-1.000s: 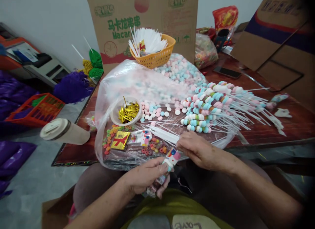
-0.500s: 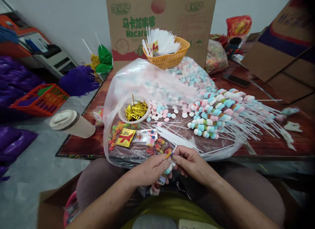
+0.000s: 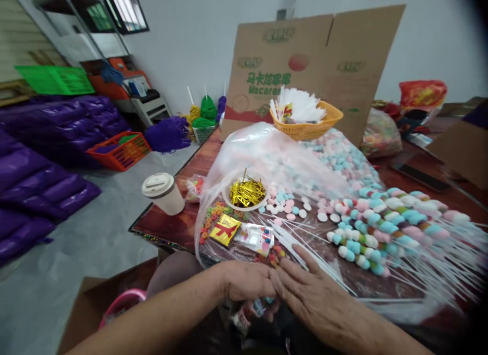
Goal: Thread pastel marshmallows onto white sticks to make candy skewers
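Note:
Low at the table's front edge, my left hand (image 3: 249,283) is closed around a wrapped candy skewer (image 3: 247,314) in a clear printed bag, which slants down towards my lap. My right hand (image 3: 308,291) lies against the left one's fingertips, its fingers stretched out. The skewer's upper end is hidden between both hands. Just beyond them are loose fruit-coloured rings (image 3: 276,254), a stack of printed clear bags (image 3: 255,238), a yellow packet of twist ties (image 3: 224,230) and white sticks (image 3: 305,253). Gold twist ties (image 3: 247,193) fill a white bowl (image 3: 227,196).
Finished marshmallow skewers (image 3: 385,225) are piled on the right. Behind lies a plastic bag of pastel candies (image 3: 343,156), with a yellow basket (image 3: 305,131) of white paper strips above it. A lidded cup (image 3: 163,195) stands near the table's left edge. A cardboard box (image 3: 343,55) stands upright behind.
The view has swung left, so the table's things appear further right and lower. My right hand has gone from pinching at the skewer's top to lying with fingers extended against my left hand.

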`<state>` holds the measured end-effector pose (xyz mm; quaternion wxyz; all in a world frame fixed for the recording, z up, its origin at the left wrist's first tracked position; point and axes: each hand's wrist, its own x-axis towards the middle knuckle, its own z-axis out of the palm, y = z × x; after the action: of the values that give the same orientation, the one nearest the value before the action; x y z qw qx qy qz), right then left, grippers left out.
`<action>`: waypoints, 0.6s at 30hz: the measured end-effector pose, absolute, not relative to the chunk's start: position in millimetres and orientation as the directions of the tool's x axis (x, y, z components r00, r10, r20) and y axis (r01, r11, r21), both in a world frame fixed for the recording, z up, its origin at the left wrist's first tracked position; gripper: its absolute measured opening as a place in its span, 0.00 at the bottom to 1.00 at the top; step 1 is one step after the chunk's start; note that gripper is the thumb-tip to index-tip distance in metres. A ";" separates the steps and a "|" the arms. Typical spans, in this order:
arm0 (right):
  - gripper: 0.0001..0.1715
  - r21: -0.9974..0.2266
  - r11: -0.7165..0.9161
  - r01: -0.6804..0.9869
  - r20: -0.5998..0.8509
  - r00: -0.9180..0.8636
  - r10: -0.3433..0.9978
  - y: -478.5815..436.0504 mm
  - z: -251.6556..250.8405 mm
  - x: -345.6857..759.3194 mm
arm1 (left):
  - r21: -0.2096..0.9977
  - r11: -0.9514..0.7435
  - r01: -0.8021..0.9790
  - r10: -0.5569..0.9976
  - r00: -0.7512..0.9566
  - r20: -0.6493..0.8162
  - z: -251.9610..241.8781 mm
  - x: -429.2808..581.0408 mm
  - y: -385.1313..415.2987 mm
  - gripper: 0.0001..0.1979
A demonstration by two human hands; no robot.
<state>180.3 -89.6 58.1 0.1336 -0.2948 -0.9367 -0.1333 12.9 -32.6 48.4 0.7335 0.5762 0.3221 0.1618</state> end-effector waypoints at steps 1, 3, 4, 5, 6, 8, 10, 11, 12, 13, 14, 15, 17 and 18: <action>0.15 0.184 0.806 0.562 0.305 -0.812 0.497 -86.2 59.0 176.7 | 0.926 0.333 0.176 0.470 0.821 -0.325 49.4 8.4 -29.6 0.06; 0.14 0.197 0.837 0.511 0.267 -0.849 0.456 -79.5 59.2 168.6 | 0.863 0.444 0.243 0.188 0.916 -0.354 51.0 -2.6 -22.1 0.09; 0.13 0.201 0.845 0.496 0.261 -0.859 0.442 -76.5 58.2 164.2 | 0.834 0.485 0.263 0.079 0.937 -0.341 51.5 -8.7 -17.8 0.11; 0.13 0.202 0.850 0.486 0.268 -0.862 0.430 -73.7 56.3 159.4 | 0.817 0.508 0.271 0.015 0.946 -0.323 52.0 -14.9 -13.3 0.11; 0.12 0.197 0.855 0.480 0.273 -0.864 0.422 -71.2 53.5 154.4 | 0.823 0.497 0.274 -0.012 0.951 -0.309 52.4 -20.8 -9.1 0.12; 0.10 0.154 0.862 0.483 0.264 -0.861 0.435 -66.6 46.7 143.8 | 0.904 0.315 0.289 0.013 0.951 -0.308 53.2 -31.0 -2.4 0.13; 0.09 -0.025 0.824 0.566 0.233 -0.798 0.555 -61.2 42.2 133.2 | 0.942 -0.112 0.315 0.228 0.931 -0.284 53.2 -38.9 0.3 0.12; 0.09 -0.135 0.770 0.624 0.194 -0.745 0.638 -57.2 42.6 128.3 | 0.859 -0.363 0.362 0.386 0.897 -0.215 52.8 -42.5 0.1 0.09; 0.10 -0.253 0.695 0.673 0.147 -0.683 0.716 -52.0 45.4 123.9 | 0.704 -0.567 0.428 0.521 0.848 -0.096 52.1 -46.2 -0.8 0.06; 0.13 -0.375 0.598 0.708 0.082 -0.618 0.782 -45.0 50.7 120.2 | 0.525 -0.695 0.492 0.600 0.798 0.047 51.1 -50.3 -2.1 0.04; 0.16 -0.490 0.490 0.721 -0.012 -0.567 0.824 -35.8 58.4 117.1 | 0.364 -0.766 0.531 0.618 0.763 0.188 49.8 -55.0 -3.5 0.03; 0.18 -0.586 0.381 0.715 -0.134 -0.549 0.825 -24.2 67.8 114.7 | 0.246 -0.804 0.542 0.595 0.737 0.321 48.5 -60.2 -4.8 0.05; 0.20 -0.711 0.181 0.680 -0.356 -0.569 0.741 6.6 87.4 111.8 | 0.185 -0.830 0.526 0.532 0.646 0.547 45.6 -70.9 -6.9 0.08; 0.20 -0.713 0.145 0.686 -0.422 -0.584 0.693 25.2 95.2 110.7 | 0.249 -0.814 0.526 0.550 0.558 0.621 44.2 -75.5 -7.8 0.09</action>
<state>110.7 25.2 95.2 0.0039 -0.4559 -0.7566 0.4688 -75.5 -7.8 44.2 0.0173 0.8825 0.3048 0.3578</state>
